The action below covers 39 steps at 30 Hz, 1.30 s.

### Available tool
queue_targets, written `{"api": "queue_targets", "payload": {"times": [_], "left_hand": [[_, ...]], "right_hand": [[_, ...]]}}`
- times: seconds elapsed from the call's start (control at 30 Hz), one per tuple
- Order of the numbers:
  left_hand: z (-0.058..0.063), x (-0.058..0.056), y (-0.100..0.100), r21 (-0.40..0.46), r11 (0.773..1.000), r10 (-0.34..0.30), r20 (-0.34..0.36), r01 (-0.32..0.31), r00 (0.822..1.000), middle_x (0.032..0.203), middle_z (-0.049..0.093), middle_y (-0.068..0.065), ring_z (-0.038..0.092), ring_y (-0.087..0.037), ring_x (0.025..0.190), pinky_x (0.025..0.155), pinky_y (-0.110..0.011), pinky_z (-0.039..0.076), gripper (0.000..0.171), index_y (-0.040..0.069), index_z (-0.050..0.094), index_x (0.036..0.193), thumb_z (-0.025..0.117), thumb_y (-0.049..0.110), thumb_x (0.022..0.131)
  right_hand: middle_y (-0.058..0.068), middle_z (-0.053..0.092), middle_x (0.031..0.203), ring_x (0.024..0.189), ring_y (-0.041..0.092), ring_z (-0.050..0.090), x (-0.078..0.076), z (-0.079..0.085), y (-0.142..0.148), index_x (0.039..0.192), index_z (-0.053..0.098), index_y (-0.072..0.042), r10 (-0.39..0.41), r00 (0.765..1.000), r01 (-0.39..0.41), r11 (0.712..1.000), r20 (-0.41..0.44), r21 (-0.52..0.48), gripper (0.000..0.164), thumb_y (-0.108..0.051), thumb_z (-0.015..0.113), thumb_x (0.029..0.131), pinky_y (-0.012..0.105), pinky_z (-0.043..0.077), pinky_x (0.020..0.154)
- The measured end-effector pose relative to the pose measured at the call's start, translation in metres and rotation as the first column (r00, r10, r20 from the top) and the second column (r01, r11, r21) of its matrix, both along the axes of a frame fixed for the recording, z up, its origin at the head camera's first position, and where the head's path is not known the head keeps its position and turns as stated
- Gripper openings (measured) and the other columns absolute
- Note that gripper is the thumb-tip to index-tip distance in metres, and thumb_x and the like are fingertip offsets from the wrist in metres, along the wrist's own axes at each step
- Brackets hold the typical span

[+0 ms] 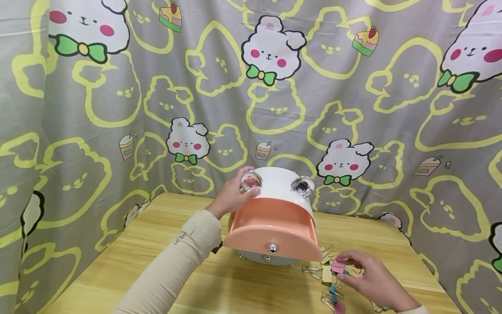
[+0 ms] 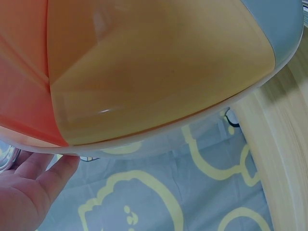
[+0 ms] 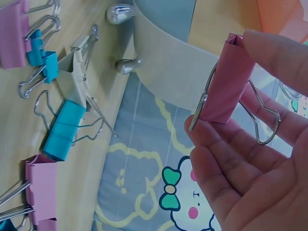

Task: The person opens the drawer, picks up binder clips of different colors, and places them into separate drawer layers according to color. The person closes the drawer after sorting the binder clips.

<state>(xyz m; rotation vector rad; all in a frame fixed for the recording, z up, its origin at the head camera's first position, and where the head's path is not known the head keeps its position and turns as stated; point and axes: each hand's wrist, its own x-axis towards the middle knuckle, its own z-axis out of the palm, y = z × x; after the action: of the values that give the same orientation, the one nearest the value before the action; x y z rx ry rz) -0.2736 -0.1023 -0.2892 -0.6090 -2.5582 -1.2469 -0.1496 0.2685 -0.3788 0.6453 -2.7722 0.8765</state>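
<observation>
A white frog-shaped drawer box (image 1: 276, 182) with two round chrome eyes stands on the table, its orange top drawer (image 1: 270, 237) pulled out. My left hand (image 1: 234, 192) holds the box's upper left side, thumb in front of one chrome eye and fingers behind it. In the left wrist view those fingers (image 2: 60, 173) lie along the white rim. To the right of the box, my right hand (image 1: 370, 277) pinches a pink binder clip (image 3: 228, 82) between thumb and fingers, its wire handles spread apart. Beside that hand lie a cream clip (image 1: 327, 274) and a blue clip (image 3: 64, 130).
More pink binder clips (image 3: 41, 187) and small blue ones lie scattered on the wooden table (image 1: 219, 283), right of the box. A yellow drawer (image 2: 163, 72) and a grey-blue drawer (image 2: 284, 24) sit below the orange one. A patterned grey curtain (image 1: 227, 109) hangs behind the table.
</observation>
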Motion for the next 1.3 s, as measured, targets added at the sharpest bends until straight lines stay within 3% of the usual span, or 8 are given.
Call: {"api": "queue_targets", "payload": {"times": [0.5,0.73,0.93,1.3], "left_hand": [[0.002,0.001,0.002,0.009,1.0,-0.006,0.018,0.006,1.0,0.12,0.058,-0.017,0.056,-0.033,0.105,0.09,-0.052,0.045,0.067,0.028,0.035,0.145,0.067,0.042,0.088],[0.001,0.001,0.001,0.014,1.0,-0.005,0.014,0.005,1.0,0.117,0.059,-0.014,0.057,-0.031,0.104,0.09,-0.051,0.045,0.067,0.027,0.035,0.145,0.067,0.041,0.088],[0.0,0.001,0.0,0.02,1.0,-0.004,0.008,0.004,1.0,0.117,0.059,-0.013,0.057,-0.029,0.103,0.09,-0.05,0.045,0.068,0.027,0.034,0.146,0.067,0.042,0.088],[-0.002,-0.002,0.0,0.015,1.0,0.003,0.005,-0.003,1.0,0.115,0.059,-0.013,0.057,-0.029,0.102,0.089,-0.049,0.046,0.066,0.028,0.036,0.144,0.068,0.042,0.088]], "right_hand": [[-0.009,0.066,0.107,0.095,0.015,0.065,0.002,0.011,-0.004,0.111,0.066,-0.019,-0.036,0.996,0.038,0.999,-0.076,0.017,0.035,-0.038,0.076,0.083,0.035,0.053,0.075],[-0.008,0.066,0.108,0.094,0.012,0.064,0.002,0.013,-0.004,0.111,0.066,-0.019,-0.016,0.998,0.016,1.0,-0.067,-0.009,0.035,-0.037,0.076,0.084,0.03,0.052,0.07],[-0.009,0.065,0.108,0.096,0.018,0.066,0.003,0.019,-0.007,0.11,0.067,-0.019,-0.048,0.996,0.048,0.999,-0.075,-0.003,0.035,-0.036,0.078,0.082,0.035,0.053,0.075],[-0.012,0.065,0.106,0.095,0.017,0.065,0.003,0.023,-0.01,0.109,0.067,-0.019,-0.059,0.994,0.059,0.998,-0.097,0.0,0.034,-0.037,0.077,0.082,0.033,0.053,0.076]]}}
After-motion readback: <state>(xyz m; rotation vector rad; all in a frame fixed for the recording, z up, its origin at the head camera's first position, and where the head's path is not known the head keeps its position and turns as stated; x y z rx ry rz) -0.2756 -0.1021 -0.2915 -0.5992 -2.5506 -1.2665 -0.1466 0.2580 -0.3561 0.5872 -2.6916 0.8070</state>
